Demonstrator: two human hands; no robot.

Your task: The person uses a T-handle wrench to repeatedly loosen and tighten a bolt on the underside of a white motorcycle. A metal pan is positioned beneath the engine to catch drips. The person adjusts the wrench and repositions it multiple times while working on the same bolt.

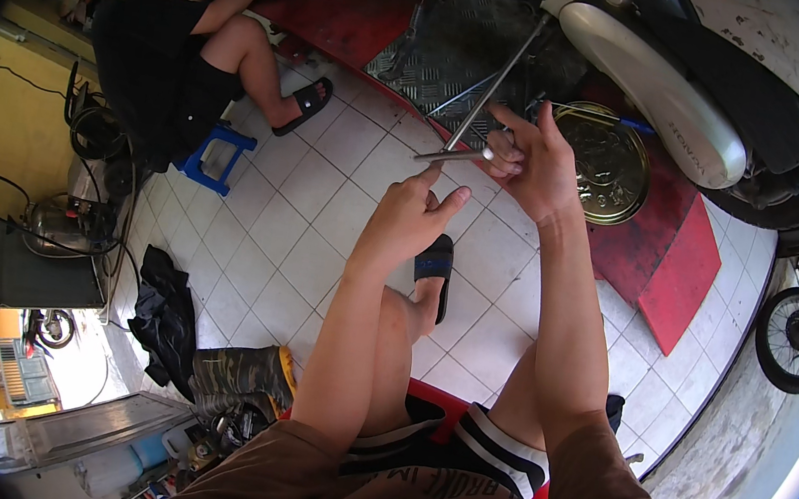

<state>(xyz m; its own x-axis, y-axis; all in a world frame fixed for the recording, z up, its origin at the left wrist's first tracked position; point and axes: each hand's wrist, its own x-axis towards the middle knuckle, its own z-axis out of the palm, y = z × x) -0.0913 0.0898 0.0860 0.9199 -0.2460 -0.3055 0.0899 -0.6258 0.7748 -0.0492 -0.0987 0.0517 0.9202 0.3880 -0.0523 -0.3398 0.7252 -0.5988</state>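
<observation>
My right hand (530, 164) is raised and grips a long metal T-handle wrench (485, 99) near its crossbar, the shaft running up toward the underside of a white scooter (662, 92). My left hand (410, 215) is just below it, fingers loosely apart, the forefinger touching the end of the crossbar (437, 155). I sit on a red stool (431, 395) with my knees in front of me.
A round brass-coloured tin lid or pan (604, 165) lies on a red ramp (679, 276) beside the scooter. Another person (169, 48) sits on a blue stool (214, 160) at the left. Dark cloth (164, 314), rubber boots (242, 370) and a motorcycle wheel (797, 337) lie around the tiled floor.
</observation>
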